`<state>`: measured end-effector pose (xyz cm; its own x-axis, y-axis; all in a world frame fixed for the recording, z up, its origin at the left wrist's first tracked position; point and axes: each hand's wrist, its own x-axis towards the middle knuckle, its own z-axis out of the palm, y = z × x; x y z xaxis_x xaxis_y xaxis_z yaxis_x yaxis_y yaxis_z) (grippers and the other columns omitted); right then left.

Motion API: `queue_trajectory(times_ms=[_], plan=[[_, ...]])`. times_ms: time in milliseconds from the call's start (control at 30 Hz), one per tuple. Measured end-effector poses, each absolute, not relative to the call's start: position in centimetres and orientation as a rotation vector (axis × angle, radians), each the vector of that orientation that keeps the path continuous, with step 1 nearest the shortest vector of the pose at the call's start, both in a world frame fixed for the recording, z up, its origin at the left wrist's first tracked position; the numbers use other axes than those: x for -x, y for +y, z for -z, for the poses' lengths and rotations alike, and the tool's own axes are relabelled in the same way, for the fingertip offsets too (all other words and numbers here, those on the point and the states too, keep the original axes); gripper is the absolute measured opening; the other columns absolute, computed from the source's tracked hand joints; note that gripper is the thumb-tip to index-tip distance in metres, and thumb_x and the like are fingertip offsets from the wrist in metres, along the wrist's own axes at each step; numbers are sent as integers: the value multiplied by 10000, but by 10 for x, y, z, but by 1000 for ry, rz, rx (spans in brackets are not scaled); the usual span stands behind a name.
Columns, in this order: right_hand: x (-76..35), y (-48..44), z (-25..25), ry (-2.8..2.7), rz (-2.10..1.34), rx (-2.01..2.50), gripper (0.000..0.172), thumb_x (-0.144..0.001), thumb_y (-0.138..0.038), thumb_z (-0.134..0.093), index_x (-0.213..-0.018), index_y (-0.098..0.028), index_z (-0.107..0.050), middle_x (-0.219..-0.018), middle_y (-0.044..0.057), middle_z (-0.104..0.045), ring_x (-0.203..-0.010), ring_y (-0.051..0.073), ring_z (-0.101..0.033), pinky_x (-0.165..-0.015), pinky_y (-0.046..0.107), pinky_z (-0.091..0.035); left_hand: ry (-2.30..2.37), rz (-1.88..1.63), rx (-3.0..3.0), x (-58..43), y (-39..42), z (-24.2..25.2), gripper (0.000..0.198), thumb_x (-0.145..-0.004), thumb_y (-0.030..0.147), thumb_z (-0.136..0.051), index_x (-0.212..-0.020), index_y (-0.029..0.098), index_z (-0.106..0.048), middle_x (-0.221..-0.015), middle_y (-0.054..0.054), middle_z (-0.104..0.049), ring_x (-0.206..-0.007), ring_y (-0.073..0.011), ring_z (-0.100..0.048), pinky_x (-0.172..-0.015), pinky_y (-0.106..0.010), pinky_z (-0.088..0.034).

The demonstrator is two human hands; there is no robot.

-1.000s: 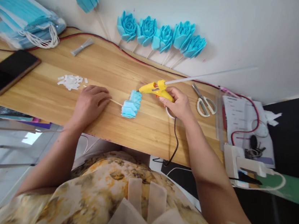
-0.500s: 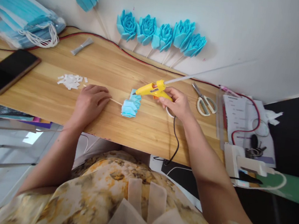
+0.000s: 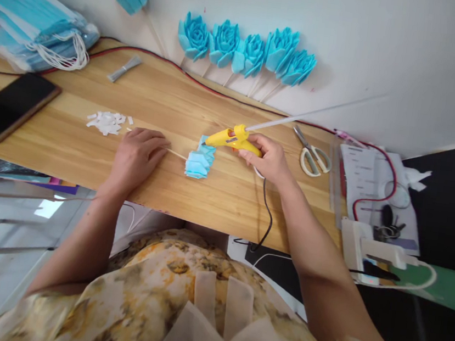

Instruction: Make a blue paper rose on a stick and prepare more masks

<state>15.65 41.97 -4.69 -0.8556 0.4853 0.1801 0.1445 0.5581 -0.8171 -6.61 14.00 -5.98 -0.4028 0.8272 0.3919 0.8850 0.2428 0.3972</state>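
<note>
by the flower (image 3: 199, 162), glue gun (image 3: 231, 139) — moved closer

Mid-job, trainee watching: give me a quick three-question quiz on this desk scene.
1. True or false: the glue gun in the right hand points its nozzle at the flower on the desk.
2. The left hand holds: A phone, B stick, C masks.
3. What lies on the desk just right of the right hand?
Key: 1 true; 2 B; 3 scissors.
</note>
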Motion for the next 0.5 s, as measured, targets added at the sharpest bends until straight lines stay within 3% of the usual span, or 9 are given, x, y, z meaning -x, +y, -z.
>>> queue_trajectory(times_ms=[133,333,500], plan=[[-156,420,48,-2411,-1207,524,427,-799,-543,-798,-1072,-224,-723,-854,20,-765,-633,150,-611,-556,278,-429,-2391,873,1648,67,140,60,319,-1045,351,-502,-968,213,-779,-1143,-99,-779,-1079,-300,-691,-997,-491,-527],[-154,417,41,-2169,-1568,470,516,-789,-650,-808,-1055,-226,-678,-812,1,-749,-533,99,-571,-521,255,-469,-2394,881,1661,66,139,59,330,-1041,355,-503,-947,218,-788,-1146,-102,-775,-1081,-302,-688,-1006,-504,-528],[-155,417,35,-2092,-1679,496,557,-720,-677,-859,-999,-231,-676,-756,-7,-738,-506,93,-550,-499,251,-475,-2408,895,1656,67,140,59,337,-1035,362,-498,-948,223,-792,-1153,-111,-774,-1090,-312,-680,-1007,-514,-521]])
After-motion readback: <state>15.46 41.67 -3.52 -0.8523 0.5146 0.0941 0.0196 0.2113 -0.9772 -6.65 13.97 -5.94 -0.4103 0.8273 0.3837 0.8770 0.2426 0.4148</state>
